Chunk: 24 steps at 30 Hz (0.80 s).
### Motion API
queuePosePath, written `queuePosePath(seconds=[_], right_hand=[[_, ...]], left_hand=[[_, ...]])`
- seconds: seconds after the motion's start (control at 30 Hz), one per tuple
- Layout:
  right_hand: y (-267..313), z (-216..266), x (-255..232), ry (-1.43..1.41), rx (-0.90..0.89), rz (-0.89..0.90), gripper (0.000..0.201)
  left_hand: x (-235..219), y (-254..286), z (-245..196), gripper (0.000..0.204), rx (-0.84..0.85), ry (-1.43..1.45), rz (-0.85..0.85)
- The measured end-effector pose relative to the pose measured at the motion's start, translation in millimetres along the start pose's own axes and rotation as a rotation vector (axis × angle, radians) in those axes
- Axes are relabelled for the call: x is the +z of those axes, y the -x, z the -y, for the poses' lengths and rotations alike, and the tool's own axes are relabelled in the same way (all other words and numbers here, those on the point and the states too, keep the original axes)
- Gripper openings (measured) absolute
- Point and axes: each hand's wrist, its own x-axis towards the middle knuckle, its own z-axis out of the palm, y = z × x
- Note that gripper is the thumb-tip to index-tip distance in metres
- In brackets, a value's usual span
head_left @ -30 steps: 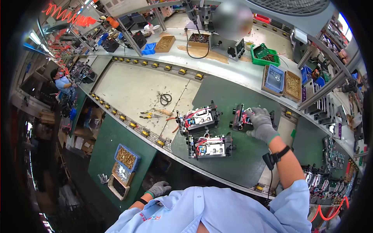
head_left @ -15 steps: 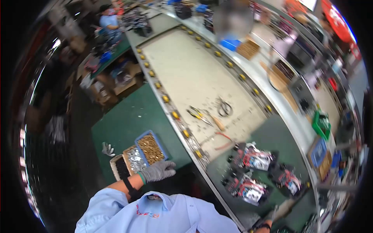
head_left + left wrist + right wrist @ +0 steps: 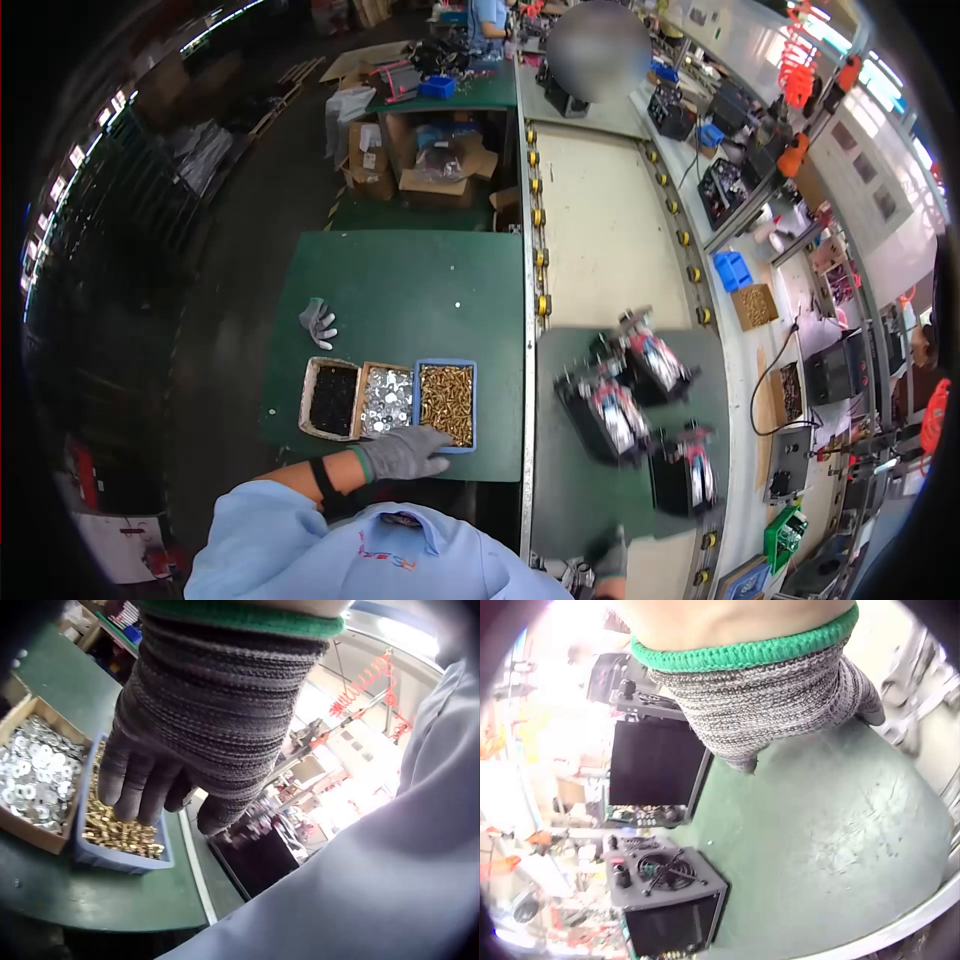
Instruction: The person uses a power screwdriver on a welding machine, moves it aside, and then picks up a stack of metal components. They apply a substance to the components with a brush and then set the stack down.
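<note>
The gloved left hand (image 3: 405,453) is at the front edge of a blue bin (image 3: 474,405) of brass-coloured fasteners (image 3: 446,398). In the left wrist view the left hand (image 3: 206,712) hangs over the brass pieces (image 3: 124,836), its fingers loosely bent; no held thing shows. Beside that bin stand a box of silver washers (image 3: 386,398) and a box of black parts (image 3: 333,398). The gloved right hand (image 3: 610,560), blurred, is low over the green board (image 3: 570,500). The right wrist view shows the right hand (image 3: 769,701) near the board's surface, its fingertips mostly hidden.
Several electronic units (image 3: 610,410) with dark cases stand on the green board. A spare glove (image 3: 318,323) lies on the left green table (image 3: 420,290). Rollers (image 3: 541,257) line the conveyor. Beyond it is a shelf with a green bin (image 3: 785,537). Another person (image 3: 488,25) is at the far end.
The view has swung left. The left hand has come from the lap to the bin of brass pieces. The right hand has left the unit it was touching and moved toward the body.
</note>
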Motion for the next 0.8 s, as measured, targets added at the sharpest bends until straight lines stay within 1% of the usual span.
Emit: queuePosePath(seconds=[0.03,0.07,0.1,0.13,0.17,0.2,0.23,0.27,0.3,0.33,0.37,0.43,0.5,0.53,0.57,0.6,0.63,0.67,0.7,0.73,0.77,0.8], right_hand=[[6,31,58,0.139,-0.033,-0.090,0.047],[9,50,96,0.287,-0.133,-0.047,0.048],[14,68,132,0.430,-0.235,-0.006,0.050],[34,90,176,0.423,-0.368,0.154,0.055],[61,111,215,0.411,-0.503,0.308,0.059],[87,128,246,0.413,-0.538,0.376,0.063],[107,137,264,0.414,-0.575,0.436,0.066],[112,139,270,0.483,-0.643,0.438,0.065],[112,137,271,0.553,-0.710,0.434,0.064],[110,131,265,0.642,-0.765,0.382,0.060],[125,125,259,0.757,-0.758,0.266,0.057],[117,95,208,0.915,-0.793,0.099,0.054],[125,53,144,0.959,-0.670,-0.080,0.053],[128,25,104,0.912,-0.592,-0.155,0.054],[138,-8,65,0.840,-0.503,-0.244,0.055],[173,-25,49,0.791,-0.414,-0.328,0.056],[216,-43,31,0.750,-0.397,-0.372,0.054],[220,-89,-11,0.826,-0.435,-0.469,0.047],[200,-178,-66,0.614,-0.352,-0.673,0.039],[260,-196,-54,0.393,-0.292,-0.765,0.034],[299,-219,-56,0.317,-0.190,-0.864,0.030],[272,-322,-107,-0.065,-0.289,-0.902,0.024]], left_hand=[[-4,-5,-22,0.053,0.048,-0.007,0.009],[-1,-13,-32,0.053,0.057,-0.022,-0.007],[6,-23,-38,0.056,0.097,-0.050,0.021],[11,-29,-43,0.058,0.137,-0.079,0.054],[13,-31,-52,0.058,0.150,-0.101,0.050],[14,-35,-61,0.060,0.163,-0.162,0.086],[19,-38,-68,0.061,0.181,-0.223,0.126],[29,-39,-67,0.062,0.237,-0.269,0.083],[28,-38,-77,0.062,0.265,-0.287,0.092],[28,-35,-89,0.062,0.247,-0.272,0.150],[27,-34,-99,0.062,0.228,-0.258,0.211],[36,-36,-110,0.058,0.289,-0.302,0.252],[44,-44,-122,0.059,0.357,-0.251,0.322],[53,-52,-123,0.059,0.444,-0.278,0.303],[61,-58,-125,0.059,0.515,-0.333,0.402],[69,-67,-129,0.058,0.583,-0.321,0.356],[77,-82,-138,0.057,0.668,-0.297,0.330],[80,-94,-156,0.055,0.716,-0.335,0.408],[86,-103,-173,0.053,0.730,-0.340,0.490],[96,-113,-183,0.051,0.750,-0.366,0.518],[123,-140,-166,0.051,0.909,-0.348,0.519],[137,-149,-183,0.052,0.843,-0.342,0.639]])
